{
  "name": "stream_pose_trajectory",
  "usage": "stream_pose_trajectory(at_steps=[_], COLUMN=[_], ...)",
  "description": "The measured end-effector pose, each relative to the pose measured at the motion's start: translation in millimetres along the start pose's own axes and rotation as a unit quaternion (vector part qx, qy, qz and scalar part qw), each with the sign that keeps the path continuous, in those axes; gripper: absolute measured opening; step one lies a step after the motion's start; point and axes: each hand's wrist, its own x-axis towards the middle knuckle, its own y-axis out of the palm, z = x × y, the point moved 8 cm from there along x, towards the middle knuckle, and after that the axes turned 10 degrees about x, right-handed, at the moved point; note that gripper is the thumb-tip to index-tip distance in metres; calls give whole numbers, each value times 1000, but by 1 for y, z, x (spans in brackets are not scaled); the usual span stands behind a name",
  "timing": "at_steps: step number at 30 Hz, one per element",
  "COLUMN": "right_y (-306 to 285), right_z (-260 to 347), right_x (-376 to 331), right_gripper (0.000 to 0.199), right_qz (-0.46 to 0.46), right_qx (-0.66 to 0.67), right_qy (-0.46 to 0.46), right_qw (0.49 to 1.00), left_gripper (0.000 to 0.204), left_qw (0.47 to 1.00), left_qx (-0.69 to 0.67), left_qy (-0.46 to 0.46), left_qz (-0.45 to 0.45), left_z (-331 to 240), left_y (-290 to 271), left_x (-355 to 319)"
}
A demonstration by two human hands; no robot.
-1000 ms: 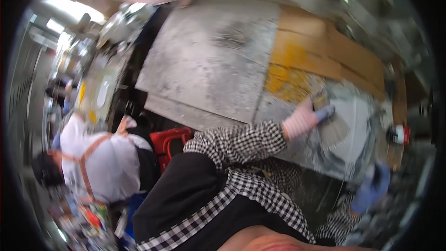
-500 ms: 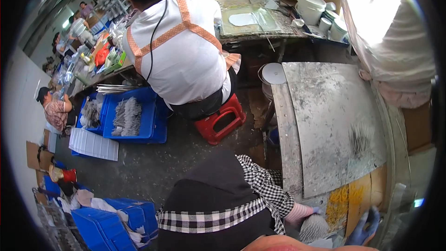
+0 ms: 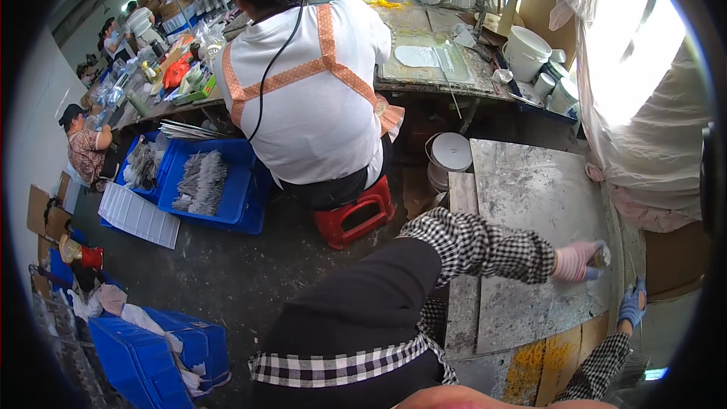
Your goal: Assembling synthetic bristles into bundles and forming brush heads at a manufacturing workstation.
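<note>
My left hand (image 3: 579,261), in a pink-and-white striped glove with bluish fingertips, reaches across the grey-stained board (image 3: 534,204). Its fingers are closed around something grey that is mostly hidden and too small to name. A black-and-white checked sleeve (image 3: 492,250) covers that forearm. Beyond the board's right edge is my right hand (image 3: 630,307), in a blue glove with the fingers raised and apart, and nothing clear shows in it. Thin yellow strips (image 3: 530,371) lie in a heap at the near end of the board, beside brown cardboard (image 3: 572,356).
A person (image 3: 307,83) in a white top sits ahead on a red stool (image 3: 354,216). Blue bins (image 3: 246,204) with grey bristly bundles stand on the left; another blue bin (image 3: 144,363) is nearer. A lidded white bucket (image 3: 449,155) stands behind the board. Pale curtain (image 3: 636,121) hangs on the right.
My left hand has moved from a grey bristly bundle near my body up onto the board, where another grey bundle lay. My right hand has moved farther away and right. The view has shifted.
</note>
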Motion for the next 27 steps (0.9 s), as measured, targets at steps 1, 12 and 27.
stream_pose_trajectory(at_steps=[1,12,27], right_y=[-4,-77,-83], right_z=[16,129,254], right_x=[-6,-69,-87], right_gripper=[37,31,40], right_qz=[15,-67,-79], right_qx=[33,148,239], right_qy=[16,-71,-70], right_qw=[999,984,965], left_gripper=[62,45,26], left_qw=[999,780,994], left_qx=[30,-573,-73], left_qy=[3,-249,85], left_qz=[-13,-42,-14], left_z=[3,30,62], left_y=[-8,40,3], left_x=[16,114,59])
